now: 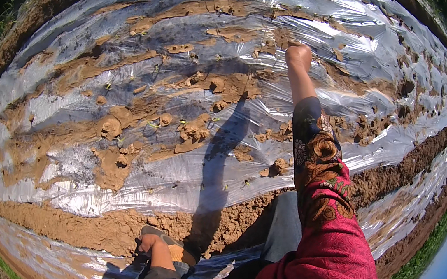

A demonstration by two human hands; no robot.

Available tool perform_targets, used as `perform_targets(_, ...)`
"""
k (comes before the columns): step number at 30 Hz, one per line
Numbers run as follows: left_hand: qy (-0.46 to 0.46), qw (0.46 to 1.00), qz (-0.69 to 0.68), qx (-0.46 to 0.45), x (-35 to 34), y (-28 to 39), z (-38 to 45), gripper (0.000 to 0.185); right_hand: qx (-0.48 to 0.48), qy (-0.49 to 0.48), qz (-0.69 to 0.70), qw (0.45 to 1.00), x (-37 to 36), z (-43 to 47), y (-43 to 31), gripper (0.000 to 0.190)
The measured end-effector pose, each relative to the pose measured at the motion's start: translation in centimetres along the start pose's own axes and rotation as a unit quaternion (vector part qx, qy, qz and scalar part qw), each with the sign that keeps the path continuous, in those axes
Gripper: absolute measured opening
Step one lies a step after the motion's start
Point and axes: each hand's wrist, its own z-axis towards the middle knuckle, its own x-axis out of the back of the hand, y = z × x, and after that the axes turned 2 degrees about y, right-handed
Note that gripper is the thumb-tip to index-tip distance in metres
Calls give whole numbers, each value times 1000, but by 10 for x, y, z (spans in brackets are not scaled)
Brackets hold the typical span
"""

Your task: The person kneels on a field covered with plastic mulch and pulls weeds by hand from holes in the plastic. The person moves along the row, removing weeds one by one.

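Observation:
My right hand (298, 56) reaches far over the plastic mulch film (181, 177), fingers curled into a fist. A thin rod or wire (285, 31) runs from the fist toward the film, and a thin shadow line extends beyond my arm's shadow. Below the fist the film is wrinkled and smeared with brown soil (232, 85). Low in the view, my left hand (149, 243) hangs beside my shoe (176, 249) above the furrow. Its fingers are bent, and whether they hold anything is hidden.
Small green seedlings (153, 124) poke through holes in the film, with soil clods (194, 130) among them. A bare soil furrow (102, 225) separates this bed from another film-covered bed (54, 251) at my feet. Grass (423, 270) borders the field.

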Motion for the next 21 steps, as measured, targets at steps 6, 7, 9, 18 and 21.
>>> perform_targets(6,4,1000,5,1,20,-16,-1,20,22,21,49,998,-10,6,-9,26)
perform_targets(7,5,1000,6,2,22,-18,-1,20,18,34,2,999,-13,9,-13,23)
perform_targets(9,5,1000,7,2,26,-19,-3,20,73,7,45,996,-15,8,-14,27)
perform_targets(18,-22,1000,-6,-10,34,-18,-7,23,105,-44,45,992,-28,-8,-28,27)
perform_targets(21,-29,999,-10,-11,34,-19,-7,25,125,-62,-5,990,-30,-8,-26,26)
